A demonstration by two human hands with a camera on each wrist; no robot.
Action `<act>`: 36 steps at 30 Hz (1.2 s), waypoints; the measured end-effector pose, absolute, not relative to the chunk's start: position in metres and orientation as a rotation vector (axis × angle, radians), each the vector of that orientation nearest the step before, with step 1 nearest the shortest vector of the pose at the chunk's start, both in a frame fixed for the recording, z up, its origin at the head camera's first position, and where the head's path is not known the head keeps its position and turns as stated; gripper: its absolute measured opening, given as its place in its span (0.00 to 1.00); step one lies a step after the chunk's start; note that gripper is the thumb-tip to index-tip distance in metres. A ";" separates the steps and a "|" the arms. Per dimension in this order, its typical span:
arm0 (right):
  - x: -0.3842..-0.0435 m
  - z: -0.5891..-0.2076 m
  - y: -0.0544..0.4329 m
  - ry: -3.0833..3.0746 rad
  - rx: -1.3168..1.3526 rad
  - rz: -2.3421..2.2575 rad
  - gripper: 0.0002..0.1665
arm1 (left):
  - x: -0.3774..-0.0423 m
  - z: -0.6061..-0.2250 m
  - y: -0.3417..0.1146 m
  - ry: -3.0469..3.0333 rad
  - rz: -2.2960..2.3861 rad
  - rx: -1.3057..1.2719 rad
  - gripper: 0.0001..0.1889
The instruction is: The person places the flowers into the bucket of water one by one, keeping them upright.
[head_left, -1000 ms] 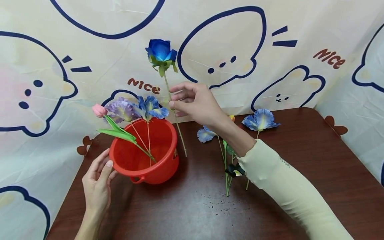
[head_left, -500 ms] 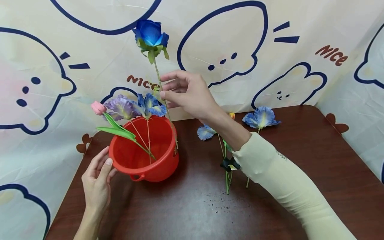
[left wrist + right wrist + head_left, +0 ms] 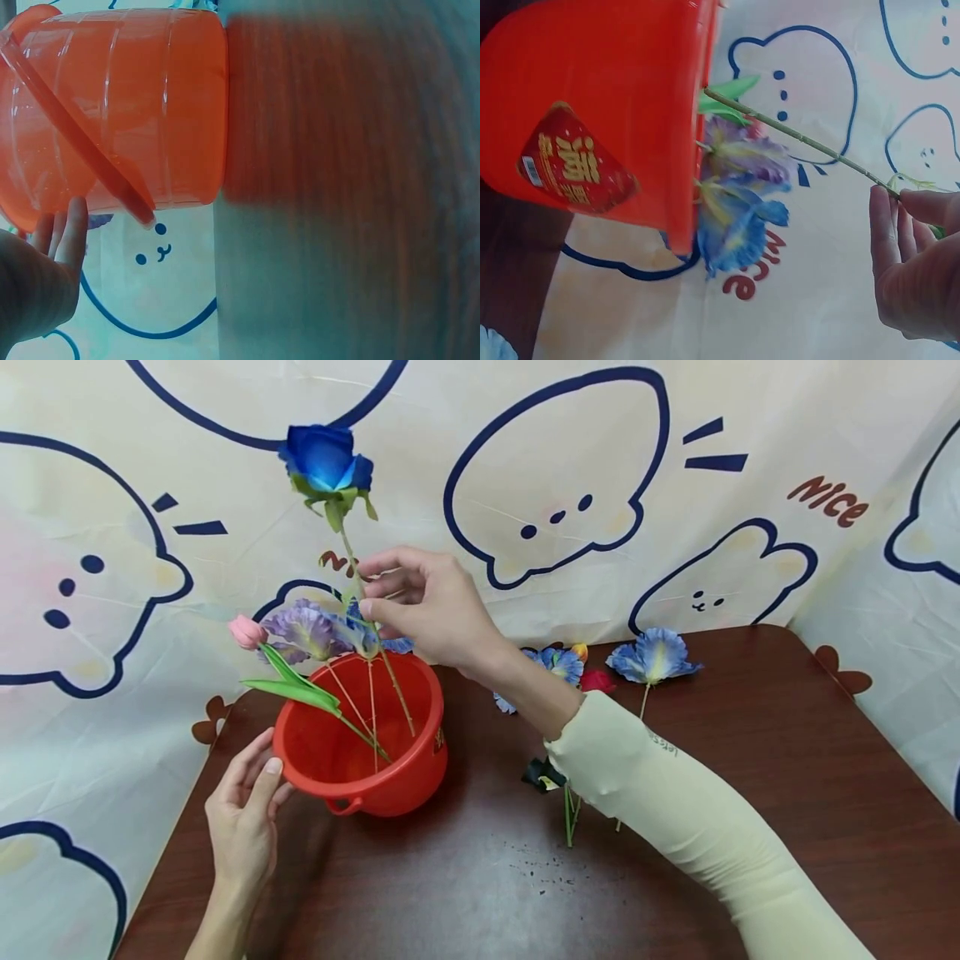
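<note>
In the head view my right hand (image 3: 427, 602) pinches the stem of a blue artificial rose (image 3: 327, 464) between thumb and fingertips. The bloom is high and tilted left, and the lower stem reaches inside the mouth of a red plastic bucket (image 3: 405, 777). My left hand (image 3: 243, 814) holds the bucket's left rim, thumb at the edge; its fingers (image 3: 73, 236) lie along the wall in the left wrist view. Standing in the bucket are a pink tulip (image 3: 247, 632), a purple iris (image 3: 303, 631) and a blue iris (image 3: 739, 225), partly hidden in the head view by the rose stem and right hand.
Right of the bucket, more artificial flowers lie on the dark wooden table (image 3: 480, 868), among them a blue iris (image 3: 651, 656) and a red bloom (image 3: 597, 682), partly behind my right forearm. Small dark crumbs are scattered at front. A cartoon-print cloth (image 3: 570, 410) hangs behind.
My right hand has carried the rose up, then left, from beside the bucket to over it, and its stem end has come down inside the rim. The left hand and bucket have stayed in place.
</note>
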State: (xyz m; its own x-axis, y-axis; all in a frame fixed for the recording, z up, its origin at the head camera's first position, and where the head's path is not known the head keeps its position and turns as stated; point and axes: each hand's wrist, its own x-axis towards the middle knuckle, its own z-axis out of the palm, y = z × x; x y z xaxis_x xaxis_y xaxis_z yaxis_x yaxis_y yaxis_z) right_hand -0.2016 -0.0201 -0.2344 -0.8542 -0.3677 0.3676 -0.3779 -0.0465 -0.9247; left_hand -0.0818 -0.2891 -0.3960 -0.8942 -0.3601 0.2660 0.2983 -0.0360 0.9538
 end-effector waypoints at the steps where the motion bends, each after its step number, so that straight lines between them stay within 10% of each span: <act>1: -0.201 -0.236 -0.023 -2.177 0.850 2.099 0.20 | -0.082 -0.396 -0.289 -1.800 -1.985 0.067 0.23; 36: -0.202 -0.291 -0.083 -2.562 0.944 1.979 0.19 | -0.081 -0.396 -0.290 -1.796 -1.995 0.075 0.23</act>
State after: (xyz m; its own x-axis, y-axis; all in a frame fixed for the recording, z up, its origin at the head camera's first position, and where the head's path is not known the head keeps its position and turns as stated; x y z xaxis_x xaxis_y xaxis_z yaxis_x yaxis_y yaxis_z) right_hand -0.2019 -0.0834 -0.2913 -0.8189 -0.5540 0.1501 -0.2851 0.1657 -0.9441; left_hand -0.0810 -0.2896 -0.3958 -0.8962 -0.3627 0.2555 0.2920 -0.0487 0.9552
